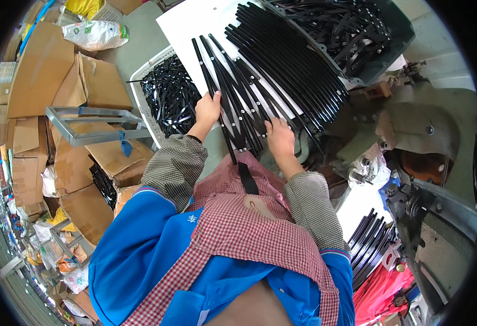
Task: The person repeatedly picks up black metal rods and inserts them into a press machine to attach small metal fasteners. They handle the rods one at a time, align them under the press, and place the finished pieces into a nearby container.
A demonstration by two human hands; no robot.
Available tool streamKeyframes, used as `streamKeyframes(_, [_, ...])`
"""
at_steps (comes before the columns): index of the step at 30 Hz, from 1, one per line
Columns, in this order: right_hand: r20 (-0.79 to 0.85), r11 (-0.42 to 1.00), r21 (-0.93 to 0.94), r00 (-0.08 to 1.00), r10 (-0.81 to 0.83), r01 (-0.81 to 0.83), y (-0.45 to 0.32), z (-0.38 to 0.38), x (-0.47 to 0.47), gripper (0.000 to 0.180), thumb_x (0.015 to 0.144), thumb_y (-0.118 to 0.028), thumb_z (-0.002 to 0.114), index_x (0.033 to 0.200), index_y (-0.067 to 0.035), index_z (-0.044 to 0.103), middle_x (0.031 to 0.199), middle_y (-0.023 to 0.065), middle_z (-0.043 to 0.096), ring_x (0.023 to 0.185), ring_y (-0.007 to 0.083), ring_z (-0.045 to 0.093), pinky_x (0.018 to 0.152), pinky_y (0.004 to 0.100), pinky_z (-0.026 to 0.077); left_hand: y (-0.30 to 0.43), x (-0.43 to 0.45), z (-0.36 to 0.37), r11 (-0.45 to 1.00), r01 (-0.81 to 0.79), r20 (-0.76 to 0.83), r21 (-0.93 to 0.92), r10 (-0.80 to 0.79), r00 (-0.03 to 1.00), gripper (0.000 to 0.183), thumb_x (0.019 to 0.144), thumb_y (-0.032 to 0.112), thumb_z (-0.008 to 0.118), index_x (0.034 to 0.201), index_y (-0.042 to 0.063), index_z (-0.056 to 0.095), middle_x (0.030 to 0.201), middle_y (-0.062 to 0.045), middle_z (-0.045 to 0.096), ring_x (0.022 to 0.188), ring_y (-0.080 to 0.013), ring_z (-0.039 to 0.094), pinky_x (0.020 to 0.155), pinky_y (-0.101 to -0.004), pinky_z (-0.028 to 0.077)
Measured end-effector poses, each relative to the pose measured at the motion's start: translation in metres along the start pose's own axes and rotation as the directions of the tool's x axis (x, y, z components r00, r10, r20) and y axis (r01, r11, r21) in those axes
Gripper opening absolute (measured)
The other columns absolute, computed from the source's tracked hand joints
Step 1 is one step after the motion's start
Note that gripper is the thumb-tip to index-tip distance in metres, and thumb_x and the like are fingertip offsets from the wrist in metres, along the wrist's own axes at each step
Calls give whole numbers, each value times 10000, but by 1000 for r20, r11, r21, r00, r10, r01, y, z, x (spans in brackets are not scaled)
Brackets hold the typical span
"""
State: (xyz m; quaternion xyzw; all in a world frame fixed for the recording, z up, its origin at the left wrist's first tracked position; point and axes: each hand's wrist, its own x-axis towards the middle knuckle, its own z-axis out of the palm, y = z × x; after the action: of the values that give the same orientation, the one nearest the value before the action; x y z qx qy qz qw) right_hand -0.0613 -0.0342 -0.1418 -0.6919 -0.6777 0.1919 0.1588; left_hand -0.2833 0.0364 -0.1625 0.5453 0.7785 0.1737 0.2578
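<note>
Black metal strips riveted together into a folding lattice lie over a white board, their near end by the checked apron. My left hand grips the outer left strip of this lattice, thumb and fingers around it. On the lattice's right side, near its lower end, my right hand rests with fingertips at the riveted strips; whether it grips one is unclear. To the right lies a dense row of long black rods side by side on the board.
Left of the board stands a white plastic basket of small black strips. A dark green bin of black strips is at upper right. Machinery stands on the right. Cardboard boxes and a metal frame are on the left.
</note>
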Motion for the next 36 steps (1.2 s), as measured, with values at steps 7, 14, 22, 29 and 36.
streamKeyframes(7, [-327, 914, 253, 917, -226, 316, 31, -71, -81, 155, 765, -9, 633, 914, -51, 641, 870, 110, 617, 822, 280, 594, 749, 356, 478, -19, 4, 7, 995, -21, -59, 103, 27, 998, 472, 890, 411, 449, 908, -17, 648, 831, -251, 642, 835, -387, 639, 774, -479, 484])
streamKeyframes(14, [-718, 328, -81, 283, 635, -941, 208, -108, -330, 368, 924, -169, 488, 1257, -13, 461, 1292, 191, 436, 1145, 330, 465, 959, 403, 395, 80, 10, -54, 831, -254, 138, 495, 213, 967, 501, 868, 451, 501, 820, -19, 667, 809, -218, 650, 782, -377, 641, 695, -454, 511])
streamKeyframes(22, [-654, 411, -114, 380, 655, -905, 228, -88, -419, 276, 830, -85, 571, 1097, -13, 570, 1040, 141, 552, 937, 318, 533, 803, 423, 465, 344, 40, 56, 193, -975, -145, 110, 974, 176, 140, 834, 134, 522, 862, 62, 639, 898, -50, 623, 826, -261, 588, 721, -347, 491])
streamKeyframes(29, [-475, 393, -114, 397, 785, -913, 220, -120, -428, 233, 900, -160, 507, 1063, -1, 459, 898, 209, 616, 800, 371, 621, 669, 463, 492, 409, 93, 116, 552, -785, 78, 280, 802, 592, 196, 738, 164, 574, 809, 15, 680, 872, -195, 662, 822, -313, 664, 692, -387, 538])
streamKeyframes(36, [-608, 654, 83, 482, 631, -752, 162, -160, -319, 264, 932, -112, 488, 1167, 7, 503, 906, 225, 641, 797, 363, 648, 666, 386, 512, 392, 112, 99, 805, -511, 473, -302, 592, 653, 222, 782, 180, 571, 830, -21, 652, 771, -166, 660, 628, -277, 631, 578, -341, 489])
